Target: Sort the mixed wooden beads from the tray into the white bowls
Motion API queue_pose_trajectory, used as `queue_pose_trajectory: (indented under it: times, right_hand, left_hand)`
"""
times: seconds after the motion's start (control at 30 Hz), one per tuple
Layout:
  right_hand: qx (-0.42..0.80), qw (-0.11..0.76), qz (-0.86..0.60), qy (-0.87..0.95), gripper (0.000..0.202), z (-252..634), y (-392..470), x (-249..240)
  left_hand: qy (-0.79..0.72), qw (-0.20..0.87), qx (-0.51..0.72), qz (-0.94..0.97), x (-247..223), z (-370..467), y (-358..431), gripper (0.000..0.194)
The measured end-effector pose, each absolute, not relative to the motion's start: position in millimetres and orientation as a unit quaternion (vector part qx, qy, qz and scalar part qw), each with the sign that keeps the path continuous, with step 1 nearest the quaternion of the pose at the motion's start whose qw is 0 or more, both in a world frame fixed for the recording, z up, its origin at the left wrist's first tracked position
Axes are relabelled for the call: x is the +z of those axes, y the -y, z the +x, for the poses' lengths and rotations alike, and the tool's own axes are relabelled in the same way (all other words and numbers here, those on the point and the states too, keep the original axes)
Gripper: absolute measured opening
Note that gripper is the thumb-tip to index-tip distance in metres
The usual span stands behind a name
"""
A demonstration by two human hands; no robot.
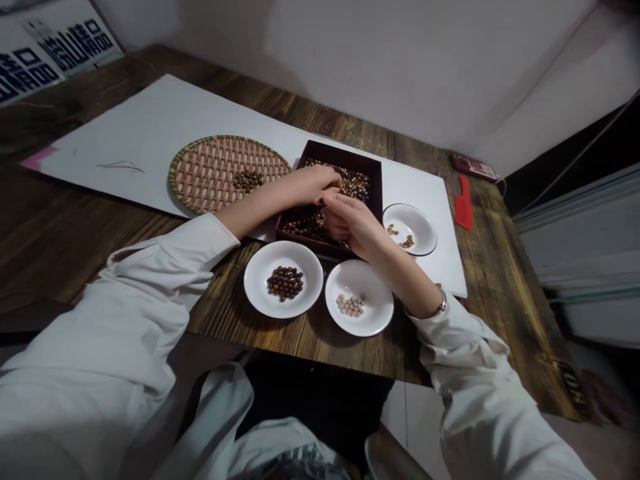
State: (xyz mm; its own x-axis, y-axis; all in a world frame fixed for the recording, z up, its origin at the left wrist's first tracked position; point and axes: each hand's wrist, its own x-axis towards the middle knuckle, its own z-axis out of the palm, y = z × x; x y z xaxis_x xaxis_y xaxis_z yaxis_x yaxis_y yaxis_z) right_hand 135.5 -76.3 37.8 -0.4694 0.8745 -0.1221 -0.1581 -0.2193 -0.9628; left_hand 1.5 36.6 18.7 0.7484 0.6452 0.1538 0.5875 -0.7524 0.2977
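Over a dark red box [345, 152] of mixed beads [306, 228], my left hand [320, 183] and my right hand [353, 223] meet, fingertips together. Both hands are closed in a pinch; anything between their fingers is too small or hidden to name. Dark brown beads [285, 283] lie in the white bowl [254, 293] in front of the box on the left. Beside it, a second white bowl [376, 319] holds pale beads [351, 305]. Yellowish beads [407, 241] are in a third bowl [423, 230], right of the box. My forearms hide part of the box.
A round woven tray [200, 170] with a cluster of brownish beads [247, 180] lies left of the box, on a white board [150, 123]. A red scraper-like tool [464, 205] and a red device [474, 167] are at the right on the wooden table [505, 293].
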Motion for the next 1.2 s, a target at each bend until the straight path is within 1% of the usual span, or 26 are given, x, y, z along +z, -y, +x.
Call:
queue_pose_trajectory:
  times: [0.13,0.23,0.5,0.77,1.1,1.2]
  right_hand:
    - [0.657,0.342,-0.342,0.579,0.039,129.9,79.3,33.8]
    - [0.643,0.328,-0.327,0.61,0.04,130.1,78.4,30.5]
    - [0.602,0.309,-0.32,0.663,0.031,130.4,79.3,30.3]
    - [0.542,0.284,-0.313,0.726,0.023,128.4,84.6,31.1]
    - [0.471,0.244,-0.317,0.786,0.013,130.9,92.7,38.2]
    - [0.466,0.238,-0.318,0.791,0.013,130.8,92.8,39.1]
  left_hand:
    - [-0.347,0.11,0.132,0.922,16.7,3.3,-35.9,0.034]
    - [-0.348,0.109,0.13,0.922,17.1,3.5,-34.7,0.034]
    - [-0.351,0.125,0.118,0.92,20.5,3.0,-31.7,0.034]
    - [-0.33,0.106,0.13,0.929,20.2,2.0,-30.7,0.032]
    - [-0.342,0.104,0.101,0.929,25.0,2.1,-27.1,0.036]
    - [-0.343,0.105,0.097,0.928,25.4,2.0,-26.7,0.036]
